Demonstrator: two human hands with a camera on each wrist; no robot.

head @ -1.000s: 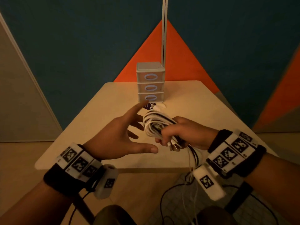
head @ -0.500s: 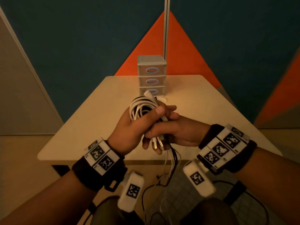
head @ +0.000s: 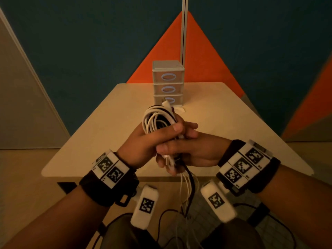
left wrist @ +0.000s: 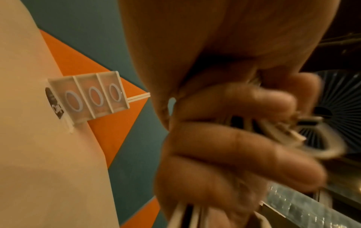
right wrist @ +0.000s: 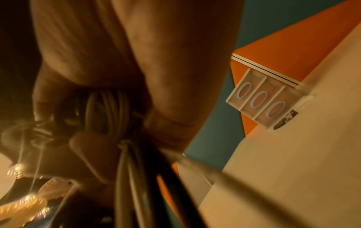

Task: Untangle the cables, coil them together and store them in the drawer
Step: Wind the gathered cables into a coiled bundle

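Note:
A coil of white and black cables (head: 156,119) stands upright above the near half of the table (head: 233,123). My left hand (head: 152,141) grips the coil from the left, thumb across its front. My right hand (head: 183,150) grips the same bundle (right wrist: 109,111) from the right, its fingers under my left thumb. Loose cable ends (head: 186,187) hang from both fists past the table edge. In the left wrist view my curled fingers (left wrist: 234,138) cover blurred plugs. A small three-drawer unit (head: 168,83) stands at the far middle of the table, all drawers pushed in.
A dark sticker (left wrist: 55,106) and a white tab (head: 179,110) lie on the table just in front of the drawer unit. Teal and orange wall panels (head: 107,42) stand behind the table. Black wires (head: 167,212) trail over the floor below my wrists.
My left hand, open and apart from the coil a second ago, has closed round it beside my right hand. Both hands have lifted the coil slightly toward the drawers.

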